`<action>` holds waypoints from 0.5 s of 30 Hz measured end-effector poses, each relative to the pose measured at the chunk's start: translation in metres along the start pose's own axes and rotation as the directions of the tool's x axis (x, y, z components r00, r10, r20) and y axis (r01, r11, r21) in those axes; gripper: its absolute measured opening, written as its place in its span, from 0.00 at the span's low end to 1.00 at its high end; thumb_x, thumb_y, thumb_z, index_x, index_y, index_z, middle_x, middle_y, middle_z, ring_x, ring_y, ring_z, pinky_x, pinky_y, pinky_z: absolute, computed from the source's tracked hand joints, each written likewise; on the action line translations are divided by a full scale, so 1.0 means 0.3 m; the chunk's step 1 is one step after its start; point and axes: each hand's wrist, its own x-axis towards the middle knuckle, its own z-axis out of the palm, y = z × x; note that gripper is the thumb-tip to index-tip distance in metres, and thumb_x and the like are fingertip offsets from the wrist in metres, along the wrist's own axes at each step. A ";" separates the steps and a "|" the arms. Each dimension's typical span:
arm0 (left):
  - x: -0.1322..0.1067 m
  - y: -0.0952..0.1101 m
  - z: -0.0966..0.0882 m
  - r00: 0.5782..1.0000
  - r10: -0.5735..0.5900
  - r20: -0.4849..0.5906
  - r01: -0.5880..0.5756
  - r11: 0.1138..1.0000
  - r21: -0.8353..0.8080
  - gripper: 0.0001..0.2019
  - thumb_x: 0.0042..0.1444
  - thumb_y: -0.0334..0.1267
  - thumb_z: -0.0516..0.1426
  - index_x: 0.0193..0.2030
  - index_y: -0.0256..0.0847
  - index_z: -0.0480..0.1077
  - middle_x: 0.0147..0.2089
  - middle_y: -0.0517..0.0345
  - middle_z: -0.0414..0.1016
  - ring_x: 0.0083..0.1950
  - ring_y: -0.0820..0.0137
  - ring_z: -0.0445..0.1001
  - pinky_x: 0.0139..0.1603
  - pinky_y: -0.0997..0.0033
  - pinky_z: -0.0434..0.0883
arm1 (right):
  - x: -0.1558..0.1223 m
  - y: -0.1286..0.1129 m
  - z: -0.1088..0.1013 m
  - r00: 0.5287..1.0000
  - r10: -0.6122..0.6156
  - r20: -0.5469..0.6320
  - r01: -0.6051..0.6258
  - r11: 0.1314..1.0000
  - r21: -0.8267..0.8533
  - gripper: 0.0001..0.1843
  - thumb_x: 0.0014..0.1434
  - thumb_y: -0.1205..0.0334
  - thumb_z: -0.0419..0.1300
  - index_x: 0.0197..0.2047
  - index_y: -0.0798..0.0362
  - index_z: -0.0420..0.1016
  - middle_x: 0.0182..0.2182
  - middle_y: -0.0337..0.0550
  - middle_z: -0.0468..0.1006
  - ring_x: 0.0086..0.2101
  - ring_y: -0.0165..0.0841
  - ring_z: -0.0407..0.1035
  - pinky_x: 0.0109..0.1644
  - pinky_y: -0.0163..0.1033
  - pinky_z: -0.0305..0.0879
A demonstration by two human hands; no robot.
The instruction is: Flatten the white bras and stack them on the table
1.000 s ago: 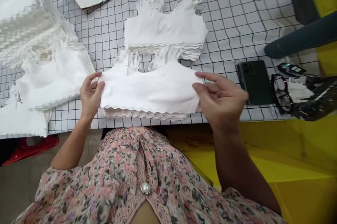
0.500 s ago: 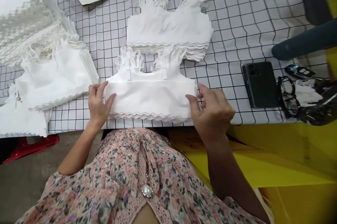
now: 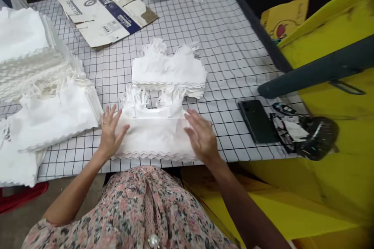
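the stack of white stretch-fabric tops [image 3: 154,136] is lying on the grid-printed surface [image 3: 222,66] directly between the two grips, its smooth layers fanning slightly along a wavy, scalloped hem, while its cut strap ends are rising in a ragged fringe on the side away from the grips. the left grip [image 3: 112,130] is resting open over the stack's left end, fingers spread on the soft cloth, with a thin ring [image 3: 103,122] showing on one finger. the right grip [image 3: 201,136] is lying open on the right end, fingers splayed and slightly blurred. neither grip is pinching or closing on the fabric.

beyond the grips, a second fringed stack [image 3: 168,69] is sitting apart from the first. left of the left grip, a wider stack of the same tops [image 3: 52,118] is lying against a thicker white pile [image 3: 26,46]. right of the right grip, a phone in a dark case [image 3: 257,121] is lying near tortoise-framed glasses [image 3: 279,132] and a glossy dark plastic bag [image 3: 318,138]. farther beyond the grips, a flattened cardboard carton [image 3: 105,17] is lying open on the grid.
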 end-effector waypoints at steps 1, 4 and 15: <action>0.061 0.001 -0.018 0.999 0.005 -0.050 -0.008 0.998 -0.063 0.26 0.72 0.53 0.59 0.75 0.58 0.72 0.81 0.53 0.67 0.86 0.53 0.57 0.87 0.35 0.55 | 0.060 0.036 -0.018 0.997 0.017 -0.070 -0.015 0.999 0.028 0.25 0.78 0.50 0.52 0.69 0.44 0.80 0.64 0.54 0.82 0.66 0.53 0.74 0.69 0.67 0.70; 0.304 0.011 -0.040 0.991 -0.043 -0.128 0.008 0.965 -0.261 0.18 0.69 0.50 0.62 0.62 0.51 0.81 0.68 0.48 0.81 0.73 0.56 0.77 0.78 0.46 0.71 | 0.294 0.167 -0.049 0.973 0.124 -0.197 -0.123 0.992 0.015 0.18 0.73 0.51 0.57 0.54 0.47 0.85 0.52 0.53 0.86 0.56 0.51 0.78 0.66 0.62 0.72; 0.857 -0.029 0.188 0.906 -0.423 0.013 0.379 0.797 -0.470 0.09 0.48 0.29 0.68 0.37 0.37 0.77 0.39 0.55 0.79 0.45 0.66 0.79 0.58 0.60 0.76 | 0.843 0.435 0.096 0.826 0.543 -0.149 -0.539 0.839 0.072 0.10 0.52 0.64 0.65 0.26 0.46 0.67 0.32 0.48 0.73 0.50 0.51 0.66 0.67 0.62 0.63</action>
